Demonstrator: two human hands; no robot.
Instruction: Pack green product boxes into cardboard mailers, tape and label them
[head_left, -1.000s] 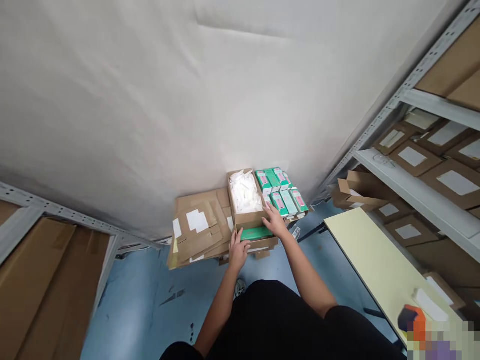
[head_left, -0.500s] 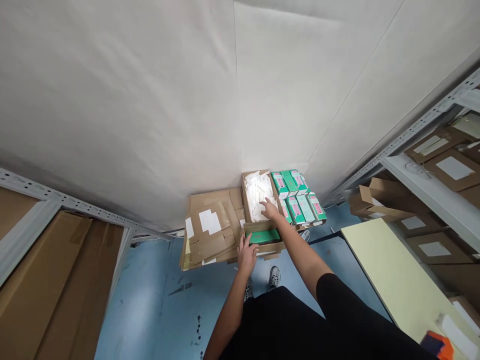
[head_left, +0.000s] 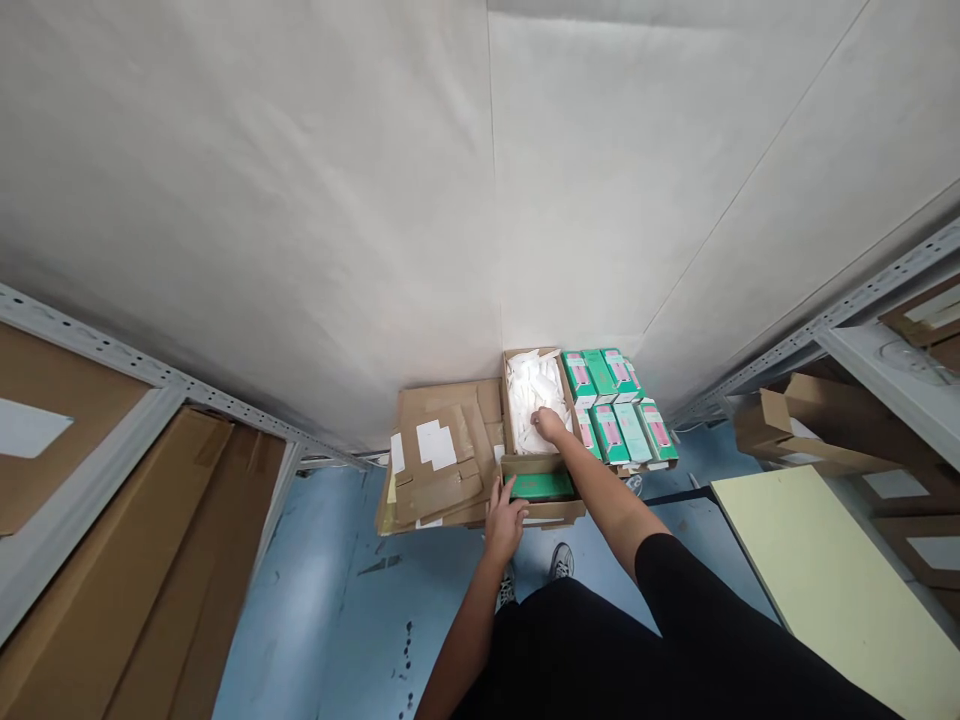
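My right hand (head_left: 550, 425) reaches into an open cardboard box (head_left: 508, 418) full of small white packets (head_left: 534, 380). Its fingers are pinched together on one of the packets, whose exact kind is too small to make out. Nearer to me stands a smaller open carton (head_left: 559, 512) with a green box (head_left: 541, 486) lying in it. My left hand (head_left: 505, 520) rests at the left end of this carton, fingers apart and touching its edge.
Several green-and-pink boxes (head_left: 609, 425) stand in rows to the right of the packets. Flattened cardboard (head_left: 442, 480) lies stacked on the left. Shelving with cartons (head_left: 172, 560) flanks me on both sides, and a pale yellow tabletop (head_left: 817, 560) is at the right.
My right hand's fingers, spread over the white packets before, have closed among them. My left hand stays at the carton's left end. The view has shifted slightly.
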